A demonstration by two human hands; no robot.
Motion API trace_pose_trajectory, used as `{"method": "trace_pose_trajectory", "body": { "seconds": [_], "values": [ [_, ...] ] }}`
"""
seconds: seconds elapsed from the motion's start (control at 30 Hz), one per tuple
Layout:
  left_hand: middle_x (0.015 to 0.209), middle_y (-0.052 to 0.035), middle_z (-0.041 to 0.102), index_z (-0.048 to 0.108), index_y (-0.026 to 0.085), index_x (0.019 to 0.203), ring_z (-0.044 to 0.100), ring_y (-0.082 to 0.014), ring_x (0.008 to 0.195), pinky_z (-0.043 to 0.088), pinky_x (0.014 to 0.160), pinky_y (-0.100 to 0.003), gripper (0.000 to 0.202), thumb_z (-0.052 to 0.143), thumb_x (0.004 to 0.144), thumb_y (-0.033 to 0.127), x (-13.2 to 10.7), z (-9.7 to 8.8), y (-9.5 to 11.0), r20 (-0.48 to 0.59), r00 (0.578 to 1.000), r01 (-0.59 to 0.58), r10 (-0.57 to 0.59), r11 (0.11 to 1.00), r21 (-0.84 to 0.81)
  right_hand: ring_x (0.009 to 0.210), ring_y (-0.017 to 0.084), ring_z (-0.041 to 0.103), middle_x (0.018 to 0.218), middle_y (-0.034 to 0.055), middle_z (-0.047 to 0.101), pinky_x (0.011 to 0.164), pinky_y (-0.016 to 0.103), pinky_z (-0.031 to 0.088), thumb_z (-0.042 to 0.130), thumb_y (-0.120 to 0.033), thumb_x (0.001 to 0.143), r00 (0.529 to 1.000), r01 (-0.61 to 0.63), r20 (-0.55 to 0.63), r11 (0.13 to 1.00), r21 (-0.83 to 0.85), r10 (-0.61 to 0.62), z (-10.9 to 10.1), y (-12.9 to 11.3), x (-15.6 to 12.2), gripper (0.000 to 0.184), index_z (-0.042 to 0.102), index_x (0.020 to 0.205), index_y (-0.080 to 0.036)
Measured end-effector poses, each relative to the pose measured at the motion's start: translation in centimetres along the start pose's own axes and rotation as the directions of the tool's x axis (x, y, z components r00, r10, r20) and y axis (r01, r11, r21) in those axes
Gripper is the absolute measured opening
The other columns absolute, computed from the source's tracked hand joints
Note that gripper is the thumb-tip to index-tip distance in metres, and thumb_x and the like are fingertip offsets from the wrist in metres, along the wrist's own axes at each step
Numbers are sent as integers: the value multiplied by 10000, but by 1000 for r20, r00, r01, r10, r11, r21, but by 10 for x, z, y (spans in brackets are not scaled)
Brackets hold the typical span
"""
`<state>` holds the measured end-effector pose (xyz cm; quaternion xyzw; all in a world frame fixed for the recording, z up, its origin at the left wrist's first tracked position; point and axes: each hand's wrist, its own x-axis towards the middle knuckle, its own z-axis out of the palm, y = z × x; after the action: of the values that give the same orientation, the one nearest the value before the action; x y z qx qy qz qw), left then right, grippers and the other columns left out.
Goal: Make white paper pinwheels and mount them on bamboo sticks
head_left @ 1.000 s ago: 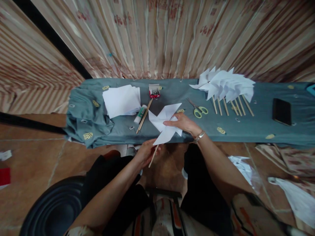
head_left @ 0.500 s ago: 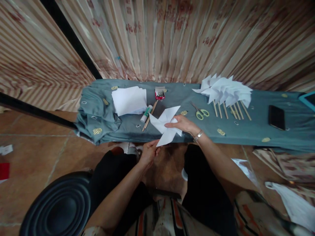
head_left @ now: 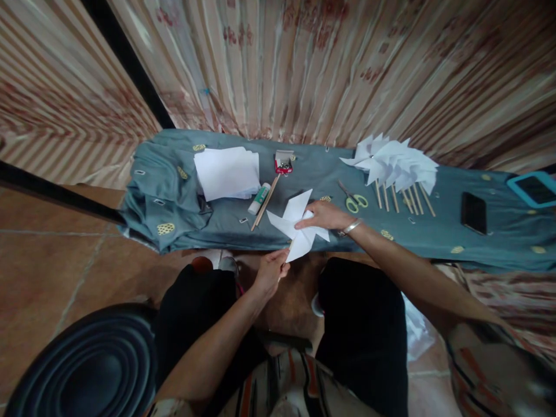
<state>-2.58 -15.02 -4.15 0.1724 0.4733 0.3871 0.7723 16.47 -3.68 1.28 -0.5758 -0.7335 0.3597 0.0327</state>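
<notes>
A white paper pinwheel is held over the front edge of the cloth-covered bench. My left hand is closed around its thin wooden stick, a bit of which shows beside the lower blade. My right hand grips the pinwheel near its middle, thumb on top; the other fingers are partly hidden behind the paper. Just left of the pinwheel lie loose wooden sticks and a glue stick. Green-handled scissors rest beyond my right hand.
A stack of white paper and a small red box of metal pins are on the bench. Several finished pinwheels overlap at the right, near a black phone and a blue-framed device. A black round stool stands at lower left.
The pinwheel has turned slightly and shifted a little right with my right hand. My left hand has moved slightly right, and the stick now shows at its fingers. The view has shifted slightly.
</notes>
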Motion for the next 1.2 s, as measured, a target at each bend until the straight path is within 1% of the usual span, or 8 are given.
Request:
{"method": "trace_pose_trajectory", "body": {
  "seconds": [0.1,0.2,0.4,0.53,0.73,0.83,0.97,1.2],
  "values": [
    [550,34,488,688,110,696,328,-27,446,114,441,-192,278,823,577,322,2,1,-4,3,1000,19,-19,999,-29,701,210,664,714,39,748,611,264,393,785,-551,677,999,26,32,984,-175,-21,-6,-3,5,340,783,769,-223],
    [550,39,477,678,108,681,349,-24,442,103,435,-188,336,860,524,342,4,3,-6,-3,999,41,-42,997,-60,675,224,657,674,59,732,595,281,369,791,-575,665,997,26,76,965,-261,-6,-9,-6,9,359,784,743,-225],
    [605,23,501,709,85,739,359,-14,447,97,421,-186,372,878,530,343,5,3,-6,38,997,66,-63,995,-81,670,231,656,685,59,735,622,291,376,794,-589,652,990,49,138,954,-296,-7,-10,-3,15,378,791,778,-233],
    [610,33,498,716,72,777,310,7,425,90,409,-182,392,876,554,353,6,3,-7,75,994,82,-74,992,-100,724,245,676,736,79,753,639,287,391,764,-612,679,981,67,192,934,-352,2,-14,-2,19,425,794,821,-213],
    [627,35,515,709,57,817,289,22,399,85,404,-186,452,899,546,365,7,1,-8,92,989,132,-120,982,-136,794,240,686,850,95,765,655,269,401,671,-681,727,941,129,338,893,-431,28,-21,-9,26,566,783,949,-173],
    [617,38,512,708,54,824,289,21,392,78,404,-187,490,909,527,388,7,1,-9,106,986,146,-131,977,-158,792,236,681,866,109,764,640,265,389,658,-679,741,934,141,356,889,-437,27,-22,-10,28,584,780,949,-147],
    [609,43,497,707,49,842,284,21,397,70,407,-183,491,910,530,369,8,0,-10,123,981,173,-152,968,-182,793,240,676,865,132,760,609,262,363,649,-679,751,927,143,373,876,-460,45,-23,-8,30,600,778,925,-119],
    [633,29,529,714,63,840,305,18,400,78,400,-177,497,909,504,374,6,1,-8,115,976,207,-187,959,-195,784,230,668,830,145,755,630,259,352,652,-674,761,927,149,371,857,-494,53,-23,-6,34,594,776,880,-105]
  ]
}}
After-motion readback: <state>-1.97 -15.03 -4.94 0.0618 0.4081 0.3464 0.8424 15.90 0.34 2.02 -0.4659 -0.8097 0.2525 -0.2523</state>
